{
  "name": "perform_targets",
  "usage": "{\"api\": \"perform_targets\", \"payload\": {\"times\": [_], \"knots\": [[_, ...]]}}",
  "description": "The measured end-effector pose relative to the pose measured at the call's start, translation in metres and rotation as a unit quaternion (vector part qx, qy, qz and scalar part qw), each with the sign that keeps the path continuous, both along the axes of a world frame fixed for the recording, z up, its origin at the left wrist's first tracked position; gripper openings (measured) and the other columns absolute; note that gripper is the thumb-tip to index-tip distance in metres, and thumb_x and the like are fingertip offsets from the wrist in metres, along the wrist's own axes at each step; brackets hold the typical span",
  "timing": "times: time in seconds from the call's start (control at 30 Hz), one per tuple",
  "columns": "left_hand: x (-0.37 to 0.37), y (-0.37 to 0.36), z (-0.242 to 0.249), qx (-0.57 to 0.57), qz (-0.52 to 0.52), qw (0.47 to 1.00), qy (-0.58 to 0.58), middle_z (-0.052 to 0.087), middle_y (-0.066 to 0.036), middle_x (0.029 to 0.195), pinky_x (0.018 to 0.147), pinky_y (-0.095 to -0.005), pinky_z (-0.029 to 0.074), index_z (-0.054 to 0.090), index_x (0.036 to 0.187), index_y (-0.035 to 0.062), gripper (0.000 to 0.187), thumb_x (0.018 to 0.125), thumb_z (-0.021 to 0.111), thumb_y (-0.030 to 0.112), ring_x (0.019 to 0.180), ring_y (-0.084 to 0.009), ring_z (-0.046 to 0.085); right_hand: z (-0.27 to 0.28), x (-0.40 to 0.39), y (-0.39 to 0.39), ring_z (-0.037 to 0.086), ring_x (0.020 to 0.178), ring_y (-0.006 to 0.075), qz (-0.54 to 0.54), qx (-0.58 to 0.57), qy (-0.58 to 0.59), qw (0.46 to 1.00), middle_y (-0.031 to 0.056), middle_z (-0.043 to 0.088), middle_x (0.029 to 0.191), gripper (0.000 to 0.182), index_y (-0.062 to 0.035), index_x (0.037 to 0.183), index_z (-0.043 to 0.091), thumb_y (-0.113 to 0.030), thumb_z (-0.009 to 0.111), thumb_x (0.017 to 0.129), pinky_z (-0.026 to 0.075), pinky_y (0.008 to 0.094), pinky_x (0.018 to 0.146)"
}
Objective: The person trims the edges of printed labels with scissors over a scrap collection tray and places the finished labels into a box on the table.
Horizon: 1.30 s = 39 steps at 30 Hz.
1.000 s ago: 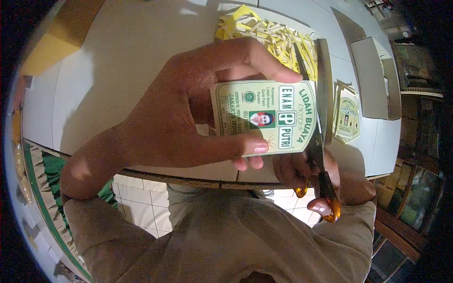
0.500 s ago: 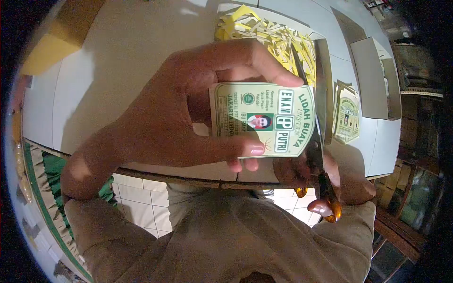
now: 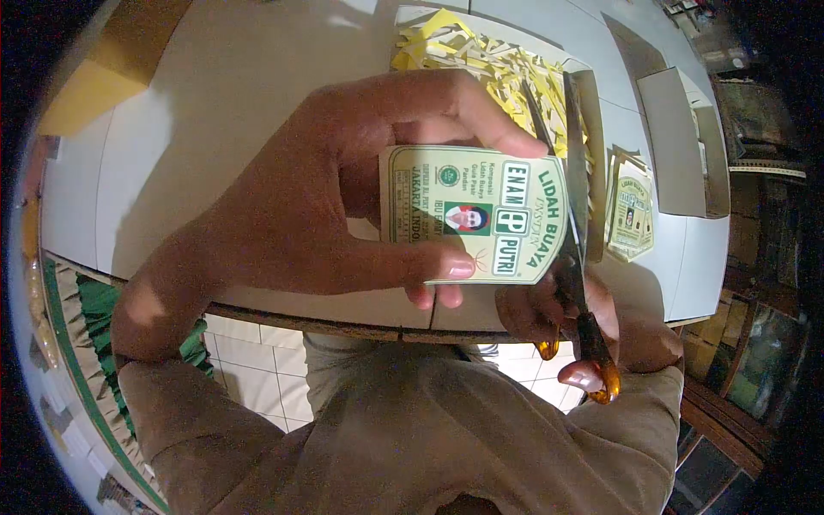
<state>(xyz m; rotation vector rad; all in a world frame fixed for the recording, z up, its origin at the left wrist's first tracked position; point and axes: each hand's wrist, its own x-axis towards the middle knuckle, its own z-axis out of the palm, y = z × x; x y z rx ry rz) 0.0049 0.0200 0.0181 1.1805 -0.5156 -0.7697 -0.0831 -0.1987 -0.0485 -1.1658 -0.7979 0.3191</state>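
My left hand (image 3: 343, 197) pinches a pale green printed paper label (image 3: 468, 219), thumb on its front and fingers at its far edge and behind. The label reads "Lidah Buaya" and has a rounded right end. My right hand (image 3: 558, 318) grips scissors (image 3: 577, 206) with amber handles, thumb through one loop. The blades stand apart, pointing away from me, and one runs right along the label's curved right edge. Beyond the label, a shallow white box (image 3: 592, 112) holds yellow and white paper trimmings (image 3: 481, 60).
On the white tiled table (image 3: 257, 94), a stack of similar labels (image 3: 631, 210) lies to the right. Past it stands an open narrow cardboard box (image 3: 678, 146). A yellow-brown carton (image 3: 103, 77) sits at the far left. The table's near edge (image 3: 343, 322) runs in front of my body.
The label and the scissors have shifted slightly to the left. Both hands keep their grip, and the blades are apart along the label's edge.
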Motion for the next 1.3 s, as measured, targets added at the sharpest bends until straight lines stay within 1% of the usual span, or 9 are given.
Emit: {"api": "perform_targets", "payload": {"times": [0.23, 0.4, 0.5, 0.6, 0.7, 0.83, 1.03, 1.2, 1.3], "knots": [[0.0, 0.0, 0.002, 0.018, 0.006, 1.0, 0.003, 0.061, -0.012, 0.079, 0.046, -0.0241, 0.05, 0.044, 0.112, -0.0005, 0.053, 0.066, 0.07, 0.005, 0.056, -0.0154, 0.061, -0.001, -0.016, 0.003, 0.034, 0.056, 0.0141, -0.053, 0.029, 0.058, 0.997, 0.0023, 0.034, 0.069, 0.047, 0.0013, 0.1, 0.035, -0.015, 0.065, 0.068, 0.029, 0.0285, 0.049], [0.004, 0.002, -0.001, 0.009, -0.016, 1.0, -0.01, 0.061, -0.012, 0.081, 0.047, -0.0243, 0.05, 0.044, 0.112, 0.0003, 0.053, 0.066, 0.071, 0.008, 0.056, -0.0151, 0.061, -0.001, -0.012, 0.014, 0.034, 0.056, 0.0134, -0.105, 0.09, -0.002, 0.99, 0.0018, 0.034, 0.07, 0.064, 0.0023, 0.118, 0.029, -0.014, 0.065, 0.068, 0.029, 0.0282, 0.049], [0.003, 0.002, 0.004, 0.024, -0.002, 1.0, 0.01, 0.061, -0.012, 0.081, 0.047, -0.0241, 0.05, 0.045, 0.112, 0.0009, 0.053, 0.066, 0.071, 0.008, 0.056, -0.015, 0.061, 0.0, 0.002, 0.0, 0.034, 0.057, 0.0136, 0.048, 0.037, 0.033, 0.998, 0.0021, 0.033, 0.07, 0.057, 0.0013, 0.113, 0.032, -0.015, 0.065, 0.068, 0.028, 0.028, 0.048], [0.004, 0.002, 0.002, 0.018, -0.008, 1.0, 0.013, 0.061, -0.012, 0.08, 0.047, -0.024, 0.05, 0.045, 0.111, 0.0011, 0.052, 0.066, 0.071, 0.008, 0.056, -0.0147, 0.06, -0.003, -0.012, 0.011, 0.033, 0.056, 0.0139, -0.044, 0.104, 0.058, 0.992, 0.0026, 0.033, 0.07, 0.044, -0.0011, 0.097, 0.035, -0.016, 0.065, 0.068, 0.028, 0.0275, 0.049], [0.003, 0.002, 0.004, 0.028, 0.001, 1.0, 0.007, 0.061, -0.011, 0.079, 0.047, -0.0239, 0.05, 0.046, 0.111, 0.0013, 0.052, 0.066, 0.071, 0.009, 0.055, -0.0145, 0.06, 0.01, 0.0, 0.001, 0.033, 0.057, 0.014, 0.037, 0.007, 0.06, 0.997, 0.0028, 0.033, 0.071, 0.04, -0.0041, 0.088, 0.032, -0.015, 0.065, 0.068, 0.028, 0.0272, 0.05], [0.004, 0.003, 0.003, 0.019, -0.011, 1.0, 0.019, 0.061, -0.011, 0.079, 0.047, -0.0239, 0.05, 0.046, 0.11, 0.0013, 0.052, 0.066, 0.071, 0.01, 0.055, -0.0145, 0.06, -0.005, -0.005, -0.003, 0.032, 0.058, 0.014, 0.024, 0.012, 0.028, 0.999, 0.0028, 0.032, 0.071, 0.04, -0.0037, 0.091, 0.032, -0.014, 0.064, 0.069, 0.028, 0.0271, 0.051], [0.005, 0.002, 0.005, 0.033, 0.001, 0.999, 0.008, 0.061, -0.011, 0.08, 0.047, -0.0239, 0.05, 0.047, 0.11, 0.0006, 0.052, 0.065, 0.072, 0.01, 0.055, -0.0144, 0.06, 0.002, -0.014, 0.002, 0.034, 0.061, 0.0145, 0.0, 0.033, 0.125, 0.992, 0.003, 0.032, 0.073, 0.042, -0.0034, 0.092, 0.032, -0.012, 0.065, 0.068, 0.028, 0.0272, 0.053], [0.0, 0.001, 0.0, 0.019, 0.001, 1.0, -0.005, 0.06, -0.011, 0.079, 0.048, -0.0246, 0.05, 0.047, 0.109, -0.0005, 0.051, 0.065, 0.071, 0.009, 0.055, -0.0145, 0.059, -0.003, 0.003, 0.005, 0.034, 0.061, 0.0148, 0.025, 0.069, 0.003, 0.997, 0.0033, 0.035, 0.074, 0.039, -0.0061, 0.084, 0.034, -0.013, 0.066, 0.064, 0.028, 0.0274, 0.053], [0.001, 0.002, -0.004, 0.0, -0.017, 1.0, 0.005, 0.06, -0.011, 0.08, 0.048, -0.0243, 0.049, 0.048, 0.109, -0.001, 0.051, 0.066, 0.071, 0.011, 0.055, -0.0143, 0.059, 0.014, 0.006, 0.003, 0.035, 0.062, 0.015, 0.04, 0.018, 0.055, 0.997, 0.0036, 0.035, 0.075, 0.038, -0.0073, 0.081, 0.034, -0.015, 0.066, 0.062, 0.028, 0.027, 0.053]]}}
